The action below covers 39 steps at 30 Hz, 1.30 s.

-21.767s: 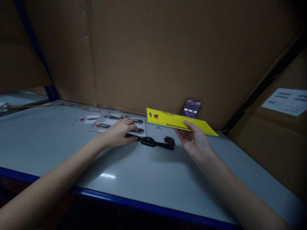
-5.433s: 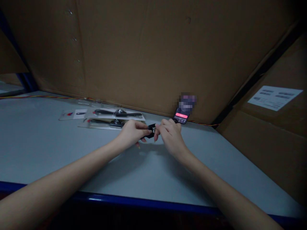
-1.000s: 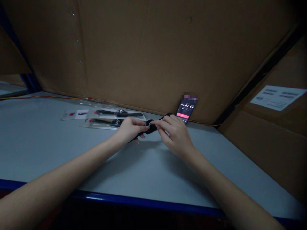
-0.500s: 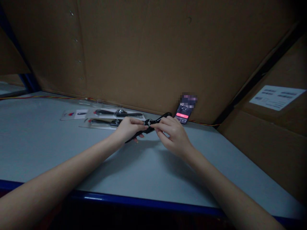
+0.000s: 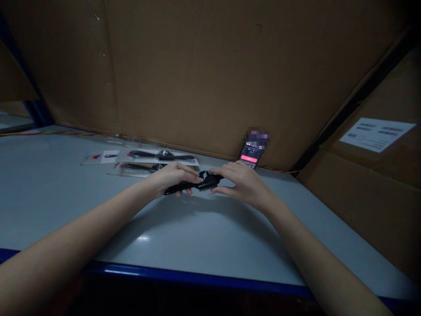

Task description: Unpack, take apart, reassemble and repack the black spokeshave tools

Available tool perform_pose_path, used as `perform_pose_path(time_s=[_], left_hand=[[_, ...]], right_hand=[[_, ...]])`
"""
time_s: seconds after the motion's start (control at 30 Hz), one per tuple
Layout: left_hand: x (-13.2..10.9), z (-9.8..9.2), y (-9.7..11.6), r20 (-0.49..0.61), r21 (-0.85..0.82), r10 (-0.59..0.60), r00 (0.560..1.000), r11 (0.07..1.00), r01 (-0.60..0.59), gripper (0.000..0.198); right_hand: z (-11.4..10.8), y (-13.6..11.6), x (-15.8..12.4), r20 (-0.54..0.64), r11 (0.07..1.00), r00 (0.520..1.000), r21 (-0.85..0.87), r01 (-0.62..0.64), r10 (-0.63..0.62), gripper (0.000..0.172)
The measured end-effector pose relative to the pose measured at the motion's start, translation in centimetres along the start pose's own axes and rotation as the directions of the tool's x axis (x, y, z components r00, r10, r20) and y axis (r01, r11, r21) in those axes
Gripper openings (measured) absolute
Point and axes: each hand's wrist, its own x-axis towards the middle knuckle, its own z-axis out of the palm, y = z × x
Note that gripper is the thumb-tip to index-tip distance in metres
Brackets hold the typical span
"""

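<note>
A black tool point(image 5: 208, 181) with a shiny metal part at its middle is held above the table between both hands. My left hand point(image 5: 174, 177) is closed round its left handle, thumb on top near the metal part. My right hand point(image 5: 238, 181) grips the right end, fingers over the top and thumb below; that end is mostly hidden under the fingers. Just behind my left hand lie two similar black tools in clear packaging, the rear one point(image 5: 146, 155) and the front one point(image 5: 140, 168).
A phone point(image 5: 250, 154) with a lit screen leans against the cardboard wall point(image 5: 184, 79) at the back. A printed card point(image 5: 110, 156) lies at the left of the packages. Red and yellow wires point(image 5: 72, 133) run along the table's point(image 5: 184, 237) rear edge. A labelled carton point(image 5: 371, 175) stands right.
The black tool has turned closer to level and sits slightly lower. My right hand has shifted from a pinch at the middle to a grip round the right end.
</note>
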Motion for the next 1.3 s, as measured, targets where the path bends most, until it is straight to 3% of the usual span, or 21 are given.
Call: perform_pose_path(time_s=[0.33, 0.57, 0.77, 0.87, 0.97, 1.3], left_hand=[[-0.2, -0.2, 0.3, 0.032, 0.076, 0.04, 0.999, 0.996, -0.042, 0.031], [-0.1, -0.3, 0.1, 0.053, 0.098, 0.071, 0.996, 0.992, -0.076, 0.029], [-0.1, -0.2, 0.0, -0.003, 0.111, 0.086, 0.996, 0.99, -0.085, 0.027], [-0.1, 0.2, 0.2, -0.051, 0.137, 0.088, 0.995, 0.987, -0.081, 0.024], [-0.3, 0.6, 0.3, -0.023, 0.147, 0.089, 0.996, 0.986, -0.085, 0.019], [-0.5, 0.3, 0.3, 0.135, 0.105, 0.016, 0.991, 0.994, -0.03, 0.015]], right_hand=[[0.3, -1.5, -0.1, -0.113, 0.995, 0.992, -0.081, -0.059, 0.05, 0.043], [0.3, -1.8, 0.0, -0.056, 0.986, 0.997, -0.16, -0.052, 0.044, 0.047], [-0.1, -1.8, 0.0, -0.098, 0.998, 0.995, -0.061, -0.03, 0.024, 0.055], [-0.2, -1.9, 0.4, -0.167, 0.998, 0.986, -0.062, -0.033, 0.022, 0.043], [0.1, -2.1, 0.7, -0.164, 0.988, 0.986, -0.155, -0.02, -0.006, 0.026], [0.7, -1.4, 0.6, -0.077, 0.978, 0.993, -0.193, 0.076, -0.092, 0.024]])
